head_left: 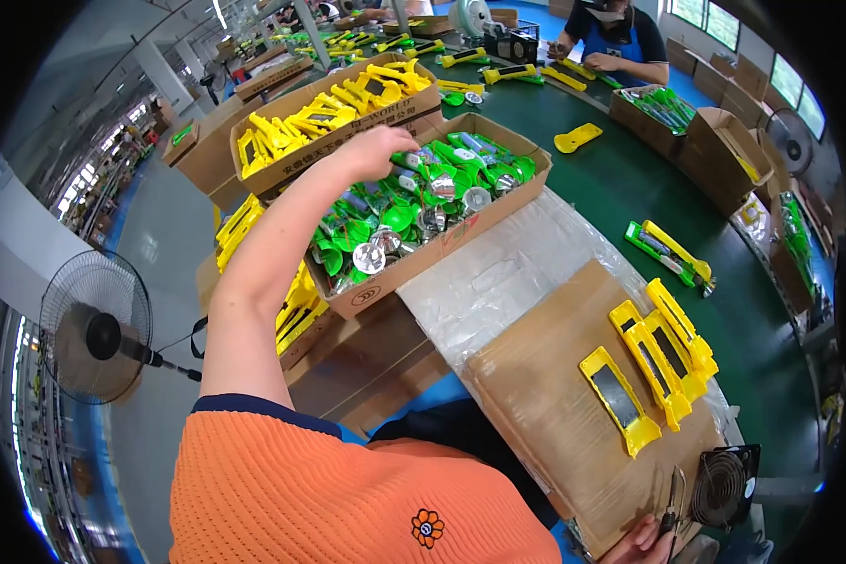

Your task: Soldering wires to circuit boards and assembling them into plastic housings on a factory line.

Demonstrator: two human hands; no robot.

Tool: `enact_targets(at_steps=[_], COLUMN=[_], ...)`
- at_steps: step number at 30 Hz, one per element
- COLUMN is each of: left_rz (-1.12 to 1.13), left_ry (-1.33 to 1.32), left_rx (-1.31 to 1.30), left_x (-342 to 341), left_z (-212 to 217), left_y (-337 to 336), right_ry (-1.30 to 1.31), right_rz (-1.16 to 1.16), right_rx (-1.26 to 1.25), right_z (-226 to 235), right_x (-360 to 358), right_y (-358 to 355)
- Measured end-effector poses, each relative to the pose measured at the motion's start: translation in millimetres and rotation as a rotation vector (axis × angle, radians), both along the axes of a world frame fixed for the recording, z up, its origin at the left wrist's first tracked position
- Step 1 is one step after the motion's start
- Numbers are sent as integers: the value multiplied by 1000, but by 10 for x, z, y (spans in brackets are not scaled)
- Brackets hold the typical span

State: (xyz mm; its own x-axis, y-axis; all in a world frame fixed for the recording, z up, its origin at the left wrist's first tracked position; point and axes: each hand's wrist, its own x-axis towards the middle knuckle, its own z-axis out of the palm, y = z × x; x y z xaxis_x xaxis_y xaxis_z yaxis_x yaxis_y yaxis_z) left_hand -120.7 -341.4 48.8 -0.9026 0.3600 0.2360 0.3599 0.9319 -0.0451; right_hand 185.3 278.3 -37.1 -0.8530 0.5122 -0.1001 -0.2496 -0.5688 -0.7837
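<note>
The left hand (pixel 372 156), the nearer one, bends its fingers (pixel 406 140) at the back side of the box (pixel 442 252), next to green lights (pixel 399 218) pointing every way inside, maybe gripping one, I cannot tell, while the right hand (pixel 637 542), well right of the box, holds a tool (pixel 668 522).

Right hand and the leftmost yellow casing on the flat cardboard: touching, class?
Apart. The head view shows bare cardboard between the right hand and that yellow casing.
</note>
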Motion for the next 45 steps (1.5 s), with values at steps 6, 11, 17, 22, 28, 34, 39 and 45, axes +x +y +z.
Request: enact_targets(at_steps=[6,11,17,22,28,34,39,45], left_rz=[-43,-199,-215,-661,-777,-813,-933,-745], left_ry=[-112,89,148,-78,-234,-263,-375,-442], left_rx=[123,98,265,178,305,336,578,724], left_x=[-173,-90,594,1138,1308,1331,1390,1463], left_z=[26,110,533,196,-573,-403,-568,-691], left_y=[115,166,1228,2414,2965,3165,3204,3296], right_ry=[-18,109,110,78,104,80,66,-27], right_rz=[-71,-5,22,-78,-41,-13,139,241], right_rx=[28,81,56,56,35,207,207,137], right_z=[-71,-241,-186,-160,-209,-119,8,156], right_x=[50,72,37,17,23,99,151,-6], right_y=[14,166,101,49,95,66,-167,-489])
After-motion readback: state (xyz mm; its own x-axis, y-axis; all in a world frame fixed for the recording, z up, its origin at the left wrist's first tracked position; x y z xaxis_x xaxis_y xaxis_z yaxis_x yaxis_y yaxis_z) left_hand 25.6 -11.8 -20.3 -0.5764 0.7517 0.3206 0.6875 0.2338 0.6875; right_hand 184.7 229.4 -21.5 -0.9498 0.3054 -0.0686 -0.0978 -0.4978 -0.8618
